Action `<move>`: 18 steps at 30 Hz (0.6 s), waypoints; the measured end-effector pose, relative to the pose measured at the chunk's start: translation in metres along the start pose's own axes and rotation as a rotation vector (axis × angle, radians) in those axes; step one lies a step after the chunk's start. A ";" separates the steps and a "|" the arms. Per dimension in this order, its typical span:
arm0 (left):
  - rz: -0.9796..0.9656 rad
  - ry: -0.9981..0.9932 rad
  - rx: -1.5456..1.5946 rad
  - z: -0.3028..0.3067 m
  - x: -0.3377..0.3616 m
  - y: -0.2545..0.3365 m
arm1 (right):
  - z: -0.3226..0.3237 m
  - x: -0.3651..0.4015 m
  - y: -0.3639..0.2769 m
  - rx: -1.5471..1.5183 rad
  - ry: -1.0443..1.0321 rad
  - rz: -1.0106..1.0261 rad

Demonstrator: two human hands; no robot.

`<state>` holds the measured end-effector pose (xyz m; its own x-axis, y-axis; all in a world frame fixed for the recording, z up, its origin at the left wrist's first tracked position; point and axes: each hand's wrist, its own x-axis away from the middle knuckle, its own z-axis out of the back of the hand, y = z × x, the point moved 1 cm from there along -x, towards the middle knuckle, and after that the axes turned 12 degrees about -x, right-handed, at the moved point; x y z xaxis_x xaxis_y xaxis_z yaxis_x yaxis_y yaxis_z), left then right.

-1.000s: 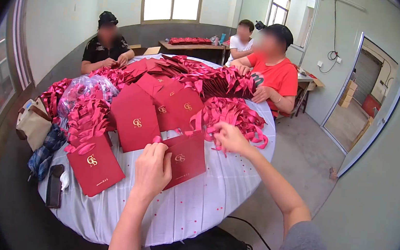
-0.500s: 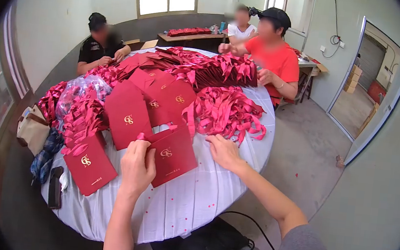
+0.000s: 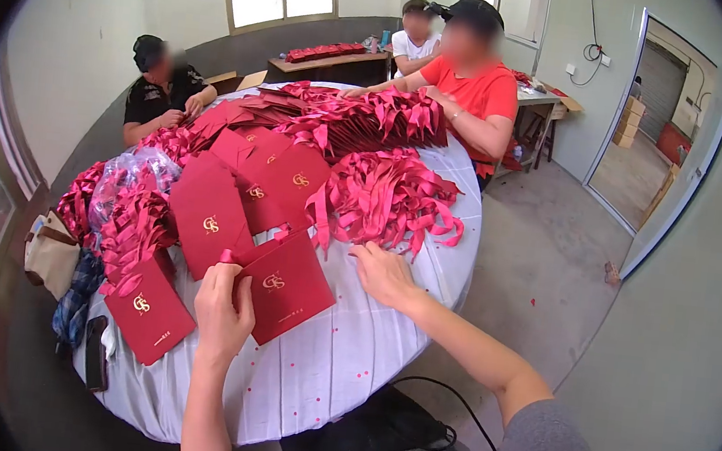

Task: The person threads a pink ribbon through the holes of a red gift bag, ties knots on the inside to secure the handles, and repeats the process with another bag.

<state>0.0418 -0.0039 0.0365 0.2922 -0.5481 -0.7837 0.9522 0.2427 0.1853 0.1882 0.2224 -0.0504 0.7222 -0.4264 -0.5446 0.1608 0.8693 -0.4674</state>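
A dark red, flat rectangular card bag (image 3: 291, 290) with a gold monogram is held at its upper left corner by the left hand (image 3: 226, 310), thumb and fingers pinched together there. The bag is positioned near the table's front, tilted, its smooth panel turned upward; a short ribbon end is seen above the fingers. The right hand (image 3: 382, 274) is placed at the near edge of a loose, tangled heap of glossy pink-red satin ribbons (image 3: 392, 201), fingers bent; whether anything is gripped cannot be told.

The round table is covered by a white, creased cloth (image 3: 306, 413) marked with small pink dots. The held bag's far side is crowded by a larger dark red card panel (image 3: 203, 218), whose lower edge is partly overlapped. At the left are noted crumpled clear plastic film (image 3: 133, 173), a black rectangular phone (image 3: 96, 358) and a beige fabric pouch (image 3: 50, 253).
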 end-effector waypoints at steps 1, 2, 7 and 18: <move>0.004 -0.002 -0.003 0.001 0.000 0.001 | -0.002 0.000 0.002 0.008 -0.001 -0.006; 0.006 -0.004 -0.006 0.001 0.000 0.001 | -0.003 0.000 0.003 0.014 -0.001 -0.011; 0.010 -0.009 -0.004 -0.002 0.001 -0.002 | 0.000 0.001 -0.001 0.020 0.011 -0.014; 0.008 0.013 -0.033 -0.006 0.004 -0.010 | -0.002 0.000 0.001 0.019 0.011 0.050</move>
<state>0.0327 -0.0039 0.0284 0.2988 -0.5356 -0.7899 0.9462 0.2739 0.1722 0.1874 0.2229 -0.0525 0.7224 -0.3851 -0.5743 0.1377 0.8940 -0.4263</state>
